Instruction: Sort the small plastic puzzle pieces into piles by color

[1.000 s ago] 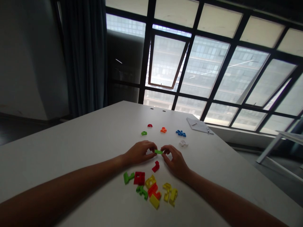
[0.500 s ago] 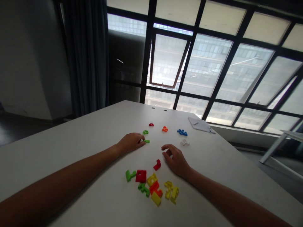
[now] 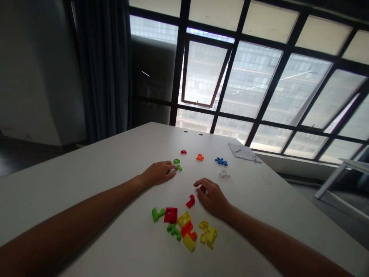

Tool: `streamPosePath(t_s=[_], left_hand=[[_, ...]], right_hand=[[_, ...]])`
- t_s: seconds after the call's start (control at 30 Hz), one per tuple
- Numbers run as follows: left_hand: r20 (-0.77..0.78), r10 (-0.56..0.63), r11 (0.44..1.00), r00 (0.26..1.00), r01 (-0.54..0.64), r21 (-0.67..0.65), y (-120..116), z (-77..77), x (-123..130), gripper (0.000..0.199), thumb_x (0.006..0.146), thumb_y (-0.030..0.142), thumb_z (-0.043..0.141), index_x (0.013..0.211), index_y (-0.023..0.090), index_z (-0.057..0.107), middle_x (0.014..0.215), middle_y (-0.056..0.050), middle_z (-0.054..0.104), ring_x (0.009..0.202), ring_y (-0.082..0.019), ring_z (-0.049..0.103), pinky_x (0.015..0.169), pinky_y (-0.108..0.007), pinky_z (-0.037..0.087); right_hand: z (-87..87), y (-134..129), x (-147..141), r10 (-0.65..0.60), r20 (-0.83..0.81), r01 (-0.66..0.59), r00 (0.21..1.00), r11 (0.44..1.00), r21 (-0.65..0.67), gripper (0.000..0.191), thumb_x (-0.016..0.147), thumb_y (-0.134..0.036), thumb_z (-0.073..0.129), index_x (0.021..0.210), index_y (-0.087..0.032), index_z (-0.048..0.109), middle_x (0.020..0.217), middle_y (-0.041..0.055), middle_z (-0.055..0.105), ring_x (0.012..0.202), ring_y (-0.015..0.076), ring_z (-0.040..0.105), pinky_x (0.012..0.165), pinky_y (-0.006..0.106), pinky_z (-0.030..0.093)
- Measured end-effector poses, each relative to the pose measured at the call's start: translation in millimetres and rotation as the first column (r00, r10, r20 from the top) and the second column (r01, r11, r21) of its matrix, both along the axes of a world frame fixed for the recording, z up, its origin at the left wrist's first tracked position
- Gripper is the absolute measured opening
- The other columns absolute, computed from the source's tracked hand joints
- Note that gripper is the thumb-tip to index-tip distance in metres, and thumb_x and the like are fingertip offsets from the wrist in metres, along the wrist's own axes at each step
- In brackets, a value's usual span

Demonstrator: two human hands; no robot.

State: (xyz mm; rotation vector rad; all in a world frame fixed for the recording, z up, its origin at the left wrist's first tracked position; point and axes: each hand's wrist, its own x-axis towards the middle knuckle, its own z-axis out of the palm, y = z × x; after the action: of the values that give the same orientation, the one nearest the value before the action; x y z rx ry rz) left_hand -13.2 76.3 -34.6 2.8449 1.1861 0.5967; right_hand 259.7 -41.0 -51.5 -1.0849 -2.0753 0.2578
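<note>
From the head view, a released grip is seen on the left hand [image 3: 158,173], laid on the counter [image 3: 86,165] just beside a green plastic puzzle piece [image 3: 179,167]. The right hand [image 3: 213,198] is curled near a red puzzle piece [image 3: 190,201]; whether anything is grasped cannot be told.

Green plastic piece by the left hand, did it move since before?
Yes. The green plastic piece moved farther from the red plastic piece, toward the far table edge. It now sits right beside the other small green piece, next to the left hand.
</note>
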Motion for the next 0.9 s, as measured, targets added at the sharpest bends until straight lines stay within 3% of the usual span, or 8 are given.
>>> streamPosePath(t_s=[0.13, 0.3, 0.4, 0.57, 0.67, 0.77, 0.9], left_hand=[[-0.011, 0.098, 0.994, 0.995, -0.099, -0.043, 1.9, -1.5, 1.1, 0.042, 0.099, 0.049, 0.046, 0.128, 0.030, 0.070, 0.109, -0.006, 0.071, 0.083, -0.020, 0.067, 0.069, -0.028, 0.047], [-0.050, -0.072, 0.997, 0.996, 0.071, -0.021, -1.9, 0.4, 1.6, 0.044, 0.101, 0.049, 0.044, 0.140, 0.037, 0.061, 0.117, -0.004, 0.074, 0.096, -0.022, 0.069, 0.079, -0.029, 0.048], [-0.094, 0.000, 1.000, 0.996, -0.002, -0.017, -0.7, -1.7, 4.4, 0.049, 0.100, 0.053, 0.044, 0.146, 0.037, 0.055, 0.122, -0.006, 0.073, 0.102, -0.027, 0.069, 0.082, -0.032, 0.048], [-0.092, 0.110, 0.993, 0.990, -0.113, -0.024, -0.2, -5.4, 7.6, 0.056, 0.099, 0.053, 0.045, 0.151, 0.031, 0.050, 0.102, -0.009, 0.075, 0.086, -0.027, 0.070, 0.074, -0.033, 0.048], [-0.042, 0.081, 0.996, 0.996, -0.082, -0.037, -2.1, -5.0, 6.6, 0.050, 0.099, 0.050, 0.046, 0.144, 0.033, 0.056, 0.095, -0.006, 0.075, 0.083, -0.025, 0.069, 0.071, -0.032, 0.047], [-0.010, 0.047, 0.998, 0.999, -0.047, -0.039, -2.9, -4.5, 5.3, 0.040, 0.098, 0.046, 0.048, 0.130, 0.032, 0.067, 0.100, -0.004, 0.076, 0.088, -0.024, 0.070, 0.075, -0.031, 0.048], [-0.004, -0.004, 1.000, 1.000, 0.004, -0.024, -3.6, -4.4, 4.8, 0.037, 0.099, 0.041, 0.047, 0.126, 0.032, 0.070, 0.106, -0.004, 0.077, 0.091, -0.023, 0.070, 0.078, -0.030, 0.049]], right_hand=[[0.5, -0.7, 0.7, 0.028, 0.024, -0.028, 0.999, 1.000, 0.009, 0.022, 0.090, -0.009, 0.054, 0.104, -0.021, 0.068, 0.097, 0.0043, 0.069, 0.073, 0.0144, 0.063, 0.073, 0.029, 0.052], [5.4, -4.5, 1.1, 0.158, 0.040, -0.159, 0.987, 0.987, 0.018, 0.039, 0.093, -0.007, 0.050, 0.125, -0.022, 0.066, 0.114, 0.0079, 0.070, 0.097, 0.0183, 0.066, 0.088, 0.033, 0.054], [9.2, -7.4, -0.4, 0.246, 0.103, -0.248, 0.964, 0.969, 0.008, 0.042, 0.093, -0.007, 0.051, 0.129, -0.023, 0.067, 0.122, 0.0086, 0.070, 0.111, 0.0213, 0.065, 0.097, 0.038, 0.053], [12.4, -8.5, -2.0, 0.267, 0.171, -0.271, 0.948, 0.963, 0.000, 0.032, 0.091, -0.011, 0.057, 0.117, -0.022, 0.072, 0.111, 0.0080, 0.075, 0.103, 0.0221, 0.067, 0.093, 0.038, 0.054], [11.1, -6.6, -1.5, 0.269, 0.188, -0.276, 0.945, 0.961, 0.009, 0.026, 0.089, -0.012, 0.060, 0.109, -0.022, 0.074, 0.102, 0.0068, 0.076, 0.096, 0.0215, 0.067, 0.090, 0.036, 0.054], [6.6, -3.5, -1.3, 0.241, 0.196, -0.251, 0.951, 0.968, 0.029, 0.022, 0.088, -0.011, 0.058, 0.099, -0.022, 0.074, 0.094, 0.0061, 0.075, 0.090, 0.0209, 0.067, 0.086, 0.035, 0.054], [0.7, 0.1, -1.2, 0.110, 0.156, -0.119, 0.982, 0.991, 0.053, 0.022, 0.089, -0.011, 0.055, 0.099, -0.021, 0.072, 0.095, 0.0061, 0.075, 0.090, 0.0214, 0.068, 0.087, 0.036, 0.054]])
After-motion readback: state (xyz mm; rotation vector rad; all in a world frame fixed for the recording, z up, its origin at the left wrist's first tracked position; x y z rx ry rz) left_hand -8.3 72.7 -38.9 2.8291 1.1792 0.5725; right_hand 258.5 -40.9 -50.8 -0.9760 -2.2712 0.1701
